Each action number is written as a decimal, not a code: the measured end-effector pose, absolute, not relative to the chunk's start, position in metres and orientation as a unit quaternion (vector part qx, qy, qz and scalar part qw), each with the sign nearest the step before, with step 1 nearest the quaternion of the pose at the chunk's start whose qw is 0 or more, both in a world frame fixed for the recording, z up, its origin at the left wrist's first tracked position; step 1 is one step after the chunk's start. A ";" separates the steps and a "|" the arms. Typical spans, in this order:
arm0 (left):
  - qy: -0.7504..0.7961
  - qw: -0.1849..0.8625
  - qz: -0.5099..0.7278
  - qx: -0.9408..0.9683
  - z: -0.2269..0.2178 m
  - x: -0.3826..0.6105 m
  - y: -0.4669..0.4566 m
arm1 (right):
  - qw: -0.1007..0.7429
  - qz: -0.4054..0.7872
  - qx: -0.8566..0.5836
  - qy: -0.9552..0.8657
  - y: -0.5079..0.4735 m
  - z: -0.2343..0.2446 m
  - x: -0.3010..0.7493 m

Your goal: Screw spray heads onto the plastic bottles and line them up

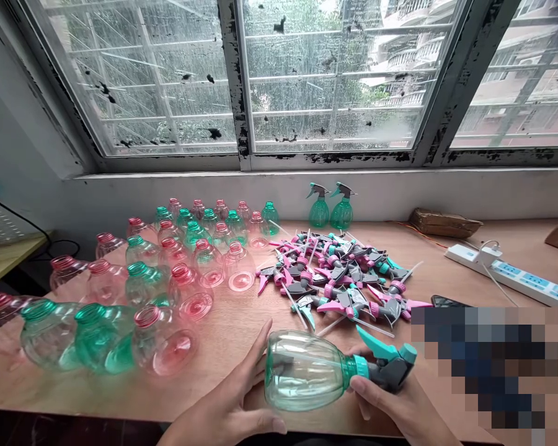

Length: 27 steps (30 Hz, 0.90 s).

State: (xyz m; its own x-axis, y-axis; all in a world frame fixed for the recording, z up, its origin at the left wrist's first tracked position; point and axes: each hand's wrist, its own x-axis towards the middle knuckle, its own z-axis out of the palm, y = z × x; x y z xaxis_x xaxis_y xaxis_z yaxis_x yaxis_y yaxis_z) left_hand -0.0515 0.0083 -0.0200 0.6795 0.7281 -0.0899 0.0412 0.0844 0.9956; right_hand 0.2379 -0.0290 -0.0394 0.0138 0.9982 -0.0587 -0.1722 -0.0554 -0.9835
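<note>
A clear green spray bottle [304, 371] lies sideways in the air above the table's front edge, its base to the left. Its grey and teal spray head [393, 365] sits on the neck, with the teal trigger pointing up. My right hand [395, 402] pinches the teal collar between thumb and fingers. Beside the bottle's base is my left hand [232, 396], fingers spread and thumb apart; whether it touches the plastic I cannot tell. Just beyond the bottle lies a heap of loose spray heads [339, 272], pink-grey and teal-grey, with white tubes.
Several open pink and green bottles [181, 291] stand in rows on the left of the wooden table [242, 387]. Two green bottles with spray heads [330, 210] stand by the wall. At right are a white power strip [516, 279], a phone [446, 301] and a brown package [444, 223].
</note>
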 end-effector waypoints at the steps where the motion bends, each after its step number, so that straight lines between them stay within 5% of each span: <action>1: 0.305 0.675 0.256 0.621 -0.021 -0.052 0.009 | 0.534 0.551 -0.474 -0.433 -0.029 -0.040 0.238; 27: 0.325 0.635 0.238 0.659 -0.017 -0.053 0.007 | 0.519 0.563 -0.464 -0.445 -0.028 -0.040 0.243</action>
State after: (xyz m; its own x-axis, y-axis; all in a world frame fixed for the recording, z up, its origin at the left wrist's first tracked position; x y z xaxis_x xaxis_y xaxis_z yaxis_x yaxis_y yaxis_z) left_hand -0.0527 0.0072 -0.0169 0.6754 0.7309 -0.0979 0.1254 0.0169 0.9920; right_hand 0.2428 -0.0284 -0.0402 -0.0305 0.9977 -0.0602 -0.1729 -0.0646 -0.9828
